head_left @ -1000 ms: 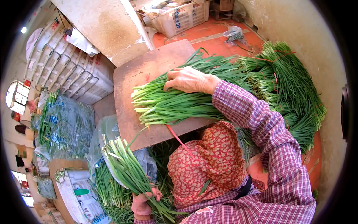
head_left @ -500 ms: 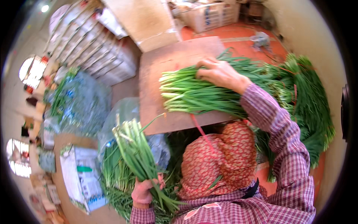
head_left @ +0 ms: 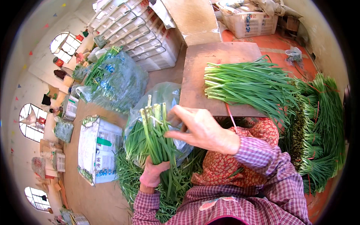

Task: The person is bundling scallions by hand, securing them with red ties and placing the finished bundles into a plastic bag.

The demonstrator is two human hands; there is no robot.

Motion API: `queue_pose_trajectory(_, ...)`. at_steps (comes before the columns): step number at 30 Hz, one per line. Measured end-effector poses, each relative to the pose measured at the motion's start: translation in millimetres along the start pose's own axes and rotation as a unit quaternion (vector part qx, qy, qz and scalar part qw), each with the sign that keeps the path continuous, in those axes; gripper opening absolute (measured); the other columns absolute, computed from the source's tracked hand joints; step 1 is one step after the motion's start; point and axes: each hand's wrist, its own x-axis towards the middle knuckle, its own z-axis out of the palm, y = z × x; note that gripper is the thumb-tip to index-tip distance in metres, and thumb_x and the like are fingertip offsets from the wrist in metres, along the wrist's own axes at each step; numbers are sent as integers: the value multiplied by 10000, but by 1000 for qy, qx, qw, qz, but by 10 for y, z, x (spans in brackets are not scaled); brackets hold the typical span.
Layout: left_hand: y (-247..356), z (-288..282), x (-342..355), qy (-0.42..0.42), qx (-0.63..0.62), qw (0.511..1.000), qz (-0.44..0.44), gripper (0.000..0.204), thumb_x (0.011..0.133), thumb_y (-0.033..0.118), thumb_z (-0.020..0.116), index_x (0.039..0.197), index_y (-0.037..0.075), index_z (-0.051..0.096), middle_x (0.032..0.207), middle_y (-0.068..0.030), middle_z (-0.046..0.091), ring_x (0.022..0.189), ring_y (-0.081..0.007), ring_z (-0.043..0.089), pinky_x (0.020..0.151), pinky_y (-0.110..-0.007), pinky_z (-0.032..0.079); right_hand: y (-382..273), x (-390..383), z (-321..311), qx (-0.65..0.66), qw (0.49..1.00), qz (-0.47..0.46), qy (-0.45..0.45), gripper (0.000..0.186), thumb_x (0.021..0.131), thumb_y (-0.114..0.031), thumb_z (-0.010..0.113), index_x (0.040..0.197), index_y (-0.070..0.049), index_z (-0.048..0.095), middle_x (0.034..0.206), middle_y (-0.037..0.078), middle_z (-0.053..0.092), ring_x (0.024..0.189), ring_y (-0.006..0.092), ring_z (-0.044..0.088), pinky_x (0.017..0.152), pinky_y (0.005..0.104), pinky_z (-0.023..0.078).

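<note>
My left hand (head_left: 153, 173), in a pink glove, grips a bunch of green chives (head_left: 149, 131) around its lower part. The pale stalk ends point up and stand a little uneven. My right hand (head_left: 204, 129) reaches across to the right side of these ends, thumb and fingers apart. It is beside the stalks; whether its fingertips touch them I cannot tell. On the brown board (head_left: 193, 86) at the upper middle lies a larger pile of chives (head_left: 247, 80), pale ends to the left, with neither hand on it. A red-patterned apron (head_left: 217, 165) covers my lap.
Tied chive bundles (head_left: 322, 127) are stacked at the right by the wall. Loose leaves (head_left: 135, 180) lie about my left arm. A white crate (head_left: 99, 150) and a filled plastic bag (head_left: 123, 82) stand left. Stacked white crates (head_left: 150, 41) and another crate (head_left: 249, 24) are farther back.
My right hand has left the pile on the board and moved left to the bunch in my left hand. That bunch is now more upright. The view has shifted left.
</note>
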Motion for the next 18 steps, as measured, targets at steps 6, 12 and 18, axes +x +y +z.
queue_pose_trajectory(6,34,52,-191,45,-45,998,-9,451,687,-22,707,1122,34,602,935,-20,648,793,-148,622,709,-296,524,-8,84,584,-102,994,17,43,264,810,-170,702,956,-32,532,833,149,636,713,341,656,581,426,523)
queue_pose_trajectory(12,-28,-173,-404,74,-13,997,-8,362,723,23,692,1079,31,626,917,-14,656,779,-139,624,695,-289,523,180,224,623,-199,972,-92,83,143,786,-115,647,843,-65,525,756,123,565,637,329,637,536,419,530)
queue_pose_trajectory(18,-131,-328,-532,94,-18,995,25,235,764,33,699,994,26,650,882,-41,667,770,-144,637,686,-290,525,200,187,352,-182,983,25,-15,330,815,-264,700,1046,-66,571,873,145,631,721,363,648,645,463,536)
